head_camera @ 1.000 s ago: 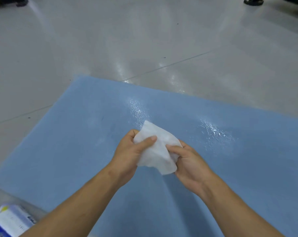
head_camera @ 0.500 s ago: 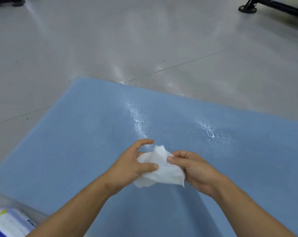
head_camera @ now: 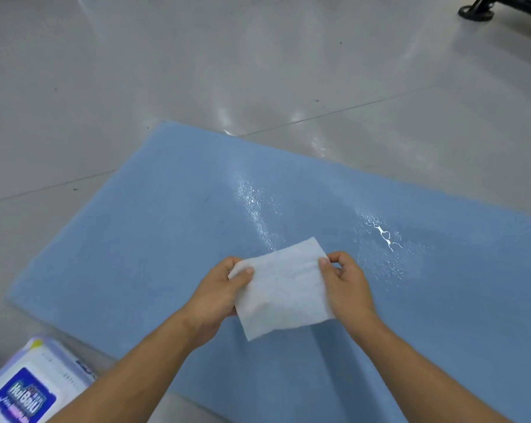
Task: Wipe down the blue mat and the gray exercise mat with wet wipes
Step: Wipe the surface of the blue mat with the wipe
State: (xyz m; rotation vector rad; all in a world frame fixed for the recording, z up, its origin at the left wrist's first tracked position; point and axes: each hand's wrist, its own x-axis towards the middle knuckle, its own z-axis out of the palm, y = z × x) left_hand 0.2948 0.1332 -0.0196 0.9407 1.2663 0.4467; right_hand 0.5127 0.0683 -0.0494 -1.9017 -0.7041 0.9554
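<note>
The head view looks down on a flat, pale blue rectangular foam mat (head_camera: 136, 254) lying on a glossy light grey tiled floor (head_camera: 197, 71). The mat's far left corner points up towards the middle of the view, and its long far edge runs down to the right and out of view. Its left edge slants towards the lower left.

Above the middle of the mat, both hands hold a thin white rectangular wet wipe (head_camera: 284, 288) spread flat between them. The left hand (head_camera: 218, 297) pinches the wipe's left edge, with the thumb (head_camera: 243, 274) on top and the other fingers curled beneath the sheet. The right hand (head_camera: 346, 285) pinches the right edge near the upper corner, thumb (head_camera: 325, 267) pressed on the sheet and fingers curled behind it. The hands are apart, one at each side, and the wipe's lower edge hangs free. Whether the wipe touches the mat cannot be told.

Two wet patches glisten on the mat beyond the hands. A narrow beaded wet streak (head_camera: 252, 206) runs from near the far edge down to the wipe's upper edge. A broader wet patch (head_camera: 383, 236) with a bright trickle lies to the right, just beyond the right hand.

On the floor just off the mat's near left edge, at the lower left corner of the view, lies a white soft pack of wipes (head_camera: 29, 389) with a blue label. A black round stand foot (head_camera: 475, 11) sits on the floor at the upper right, well apart from the mat.
</note>
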